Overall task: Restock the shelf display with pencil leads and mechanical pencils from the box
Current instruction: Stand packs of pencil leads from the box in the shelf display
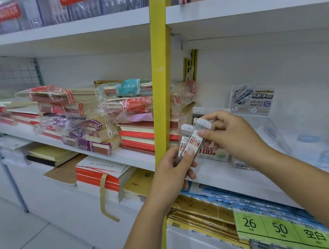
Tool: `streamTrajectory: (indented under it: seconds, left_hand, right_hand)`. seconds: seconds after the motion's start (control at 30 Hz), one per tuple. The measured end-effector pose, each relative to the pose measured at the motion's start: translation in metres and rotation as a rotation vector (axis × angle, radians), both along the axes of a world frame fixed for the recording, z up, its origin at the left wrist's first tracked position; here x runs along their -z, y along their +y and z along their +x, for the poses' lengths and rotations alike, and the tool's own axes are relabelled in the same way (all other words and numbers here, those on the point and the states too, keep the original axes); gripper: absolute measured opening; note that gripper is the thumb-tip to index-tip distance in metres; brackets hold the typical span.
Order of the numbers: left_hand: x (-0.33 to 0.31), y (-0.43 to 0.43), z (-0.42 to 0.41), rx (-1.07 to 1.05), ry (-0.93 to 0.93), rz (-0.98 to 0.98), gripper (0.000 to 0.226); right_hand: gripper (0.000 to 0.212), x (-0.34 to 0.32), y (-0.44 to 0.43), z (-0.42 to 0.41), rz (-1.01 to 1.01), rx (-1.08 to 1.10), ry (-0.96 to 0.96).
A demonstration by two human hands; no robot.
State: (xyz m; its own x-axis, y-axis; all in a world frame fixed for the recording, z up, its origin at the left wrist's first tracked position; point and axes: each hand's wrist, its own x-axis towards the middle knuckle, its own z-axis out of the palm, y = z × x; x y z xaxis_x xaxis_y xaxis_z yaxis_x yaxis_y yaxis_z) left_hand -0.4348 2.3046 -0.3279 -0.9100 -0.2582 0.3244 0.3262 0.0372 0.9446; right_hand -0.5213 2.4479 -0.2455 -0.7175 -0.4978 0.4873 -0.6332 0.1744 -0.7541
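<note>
My left hand (172, 170) grips the lower ends of two clear pencil lead cases with red and white labels, held upright in front of the yellow shelf post. My right hand (233, 137) pinches the front lead case (195, 140) near its top, while the other lead case (184, 136) stands just behind it on the left. A clear acrylic display stand (272, 131) with a printed pencil lead sign (252, 100) sits on the white shelf behind my right hand. A small white box labelled 100 (213, 152) lies on the shelf under my hands.
The yellow upright post (161, 87) divides the shelving. Stacks of wrapped notebooks (107, 119) fill the left shelf. Below are notebooks (104, 175), blue packs and green tags marked 26 and 50 (275, 226). The white shelf (310, 151) extends to the right of the stand.
</note>
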Motion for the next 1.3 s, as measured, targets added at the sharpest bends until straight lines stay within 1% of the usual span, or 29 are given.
streamTrajectory:
  seconds: [0.07, 0.1, 0.17, 0.2, 0.23, 0.33, 0.4, 0.5, 0.57, 0.67, 0.73, 0.8, 0.9, 0.97, 1.03, 1.1, 1.13, 1.2, 1.27, 1.3]
  left_hand:
    - [0.001, -0.001, -0.001, -0.013, -0.019, 0.007, 0.014]
    - [0.001, -0.002, -0.001, -0.028, -0.025, 0.010, 0.016]
    - [0.003, -0.005, -0.003, -0.065, -0.029, 0.017, 0.019]
    - [0.003, -0.007, -0.003, -0.080, -0.027, 0.017, 0.018]
    - [0.004, -0.008, -0.004, -0.091, -0.026, 0.016, 0.017]
    - [0.005, -0.011, -0.005, -0.104, -0.020, 0.010, 0.017]
    - [0.006, -0.012, -0.006, -0.103, -0.019, 0.004, 0.016]
    - [0.008, -0.012, -0.006, -0.093, -0.027, -0.009, 0.015]
    - [0.008, -0.013, -0.006, -0.090, -0.029, -0.008, 0.015]
    - [0.008, -0.015, -0.006, -0.093, -0.023, 0.000, 0.014]
    - [0.008, -0.016, -0.006, -0.098, -0.019, 0.003, 0.014]
    - [0.008, -0.016, -0.006, -0.100, -0.018, 0.007, 0.014]
    - [0.007, -0.015, -0.006, -0.097, -0.011, 0.022, 0.016]
    - [0.006, -0.014, -0.007, -0.104, -0.012, 0.028, 0.019]
    - [0.004, -0.013, -0.007, -0.106, -0.010, 0.029, 0.019]
    - [0.002, -0.011, -0.008, -0.099, 0.000, 0.026, 0.018]
    - [0.001, -0.010, -0.009, -0.092, 0.006, 0.026, 0.018]
    - [-0.003, -0.006, -0.012, -0.072, 0.016, 0.015, 0.017]
    - [-0.006, 0.000, -0.016, -0.055, 0.019, -0.007, 0.017]
    - [-0.007, 0.003, -0.018, -0.048, 0.020, -0.021, 0.017]
  right_hand:
    - [0.021, -0.009, 0.005, -0.010, -0.132, 0.063, -0.053]
    - [0.020, -0.014, 0.007, -0.015, -0.198, 0.098, -0.034]
    - [0.021, -0.026, 0.008, -0.024, -0.263, 0.149, 0.089]
    - [0.021, -0.031, 0.006, -0.027, -0.247, 0.172, 0.180]
    - [0.020, -0.034, 0.004, -0.032, -0.197, 0.200, 0.280]
    - [0.019, -0.036, -0.006, -0.046, 0.062, 0.272, 0.535]
    - [0.022, -0.032, -0.012, -0.055, 0.202, 0.285, 0.628]
    - [0.024, -0.024, -0.020, -0.068, 0.327, 0.313, 0.686]
    - [0.026, -0.020, -0.024, -0.076, 0.361, 0.322, 0.655]
    - [0.030, -0.021, -0.027, -0.085, 0.331, 0.309, 0.505]
    - [0.030, -0.023, -0.028, -0.089, 0.324, 0.310, 0.459]
    - [0.026, -0.022, -0.029, -0.092, 0.358, 0.343, 0.473]
    - [0.020, -0.017, -0.033, -0.094, 0.485, 0.452, 0.608]
    - [0.022, -0.017, -0.033, -0.093, 0.529, 0.492, 0.614]
    - [0.026, -0.018, -0.028, -0.087, 0.523, 0.490, 0.597]
    - [0.027, -0.018, -0.020, -0.073, 0.415, 0.427, 0.599]
    - [0.026, -0.017, -0.016, -0.062, 0.336, 0.358, 0.557]
    - [0.025, -0.014, -0.006, -0.037, 0.216, 0.170, 0.363]
    - [0.024, -0.010, -0.001, -0.018, 0.170, 0.004, 0.167]
    - [0.022, -0.008, 0.001, -0.013, 0.150, -0.036, 0.115]
